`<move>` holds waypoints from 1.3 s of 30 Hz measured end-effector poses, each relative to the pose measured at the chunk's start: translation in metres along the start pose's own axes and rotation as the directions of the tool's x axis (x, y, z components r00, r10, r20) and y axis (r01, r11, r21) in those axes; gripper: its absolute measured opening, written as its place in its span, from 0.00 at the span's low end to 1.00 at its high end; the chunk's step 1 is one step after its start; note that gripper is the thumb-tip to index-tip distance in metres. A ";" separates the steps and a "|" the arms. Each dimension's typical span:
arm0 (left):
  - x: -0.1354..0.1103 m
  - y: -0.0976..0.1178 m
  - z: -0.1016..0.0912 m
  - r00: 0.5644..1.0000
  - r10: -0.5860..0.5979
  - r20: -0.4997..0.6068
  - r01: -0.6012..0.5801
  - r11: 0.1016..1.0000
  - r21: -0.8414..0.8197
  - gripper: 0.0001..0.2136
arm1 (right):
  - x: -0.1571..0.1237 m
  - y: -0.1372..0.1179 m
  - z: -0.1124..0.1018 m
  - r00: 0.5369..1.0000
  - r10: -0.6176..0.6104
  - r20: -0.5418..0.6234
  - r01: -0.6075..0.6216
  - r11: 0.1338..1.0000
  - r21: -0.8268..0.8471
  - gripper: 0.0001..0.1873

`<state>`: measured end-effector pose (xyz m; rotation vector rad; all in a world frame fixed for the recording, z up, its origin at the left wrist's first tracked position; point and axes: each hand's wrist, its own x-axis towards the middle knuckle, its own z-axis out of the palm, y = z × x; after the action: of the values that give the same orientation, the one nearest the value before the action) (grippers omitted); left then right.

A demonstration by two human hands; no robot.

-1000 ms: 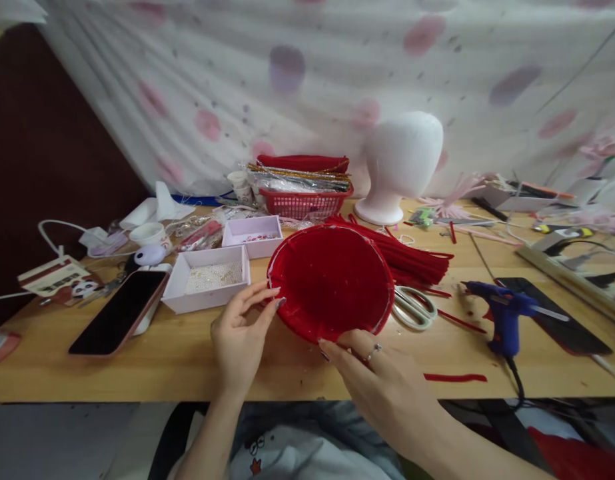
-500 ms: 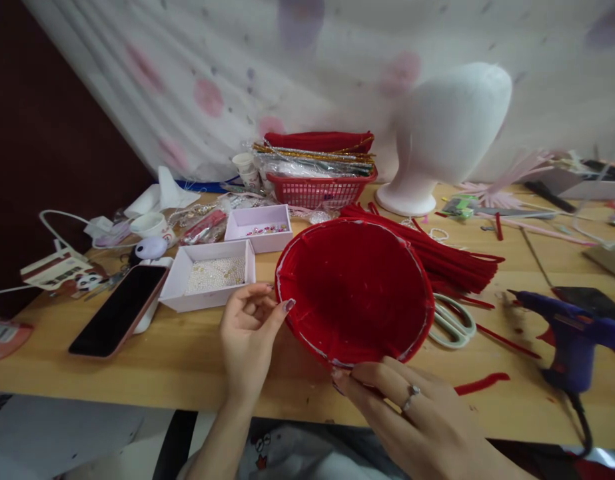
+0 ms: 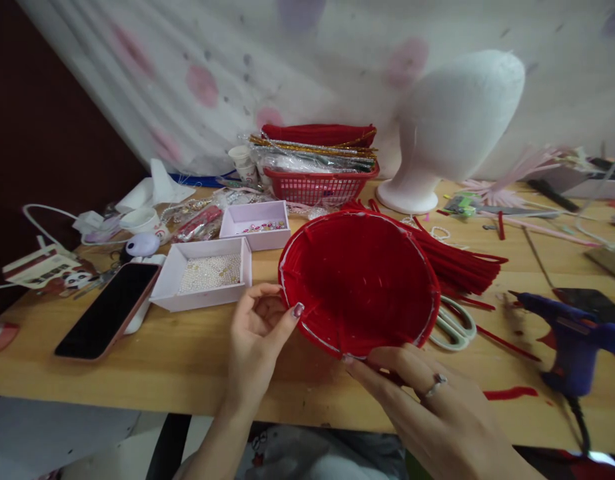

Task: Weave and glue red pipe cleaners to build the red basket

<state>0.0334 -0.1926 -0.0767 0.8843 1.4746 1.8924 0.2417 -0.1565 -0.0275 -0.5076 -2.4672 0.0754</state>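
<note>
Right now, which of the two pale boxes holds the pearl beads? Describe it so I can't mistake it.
Start at the round red woven bowl that both hands hold at the middle of the wooden table. Just left of its rim, past the left hand, lies the bead box. It is the larger, nearer one, carpeted with tiny whitish beads; the smaller box behind holds only a few coloured pieces.

Right hand (image 3: 437, 407) cut by bottom edge; glue gun (image 3: 572, 333) blurred, cut right.
</note>
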 end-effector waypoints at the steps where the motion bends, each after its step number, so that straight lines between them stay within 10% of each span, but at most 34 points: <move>1: 0.000 0.000 0.000 1.000 0.022 0.012 -0.022 1.000 0.021 0.13 | 0.000 0.000 0.000 1.000 0.003 -0.005 -0.003 1.000 0.002 0.16; 6: 0.002 0.009 -0.013 0.970 0.147 0.192 -0.194 0.948 0.254 0.09 | 0.001 0.002 0.000 0.998 0.063 -0.010 -0.063 0.998 0.007 0.15; 13: 0.032 0.031 -0.039 0.732 0.148 0.665 -0.566 0.676 0.472 0.09 | -0.001 0.012 -0.008 0.988 0.148 0.035 -0.151 0.983 0.106 0.12; 25: 0.066 0.059 -0.025 0.468 0.422 0.777 -0.868 0.387 0.313 0.05 | 0.011 0.033 -0.013 0.992 0.084 -0.089 -0.069 0.985 0.160 0.10; 33: 0.078 0.058 -0.021 0.541 0.239 0.806 -0.673 0.698 0.245 0.03 | 0.016 0.042 -0.011 0.991 0.100 -0.086 -0.080 0.975 0.207 0.10; 39: 0.078 0.060 -0.019 0.516 0.215 0.829 -0.676 0.696 0.241 0.04 | 0.018 0.046 -0.015 0.991 0.116 -0.070 -0.100 0.975 0.198 0.08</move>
<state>-0.0314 -0.1568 -0.0101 2.2449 1.2611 1.0490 0.2529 -0.1082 -0.0133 -0.5480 -2.3216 0.3300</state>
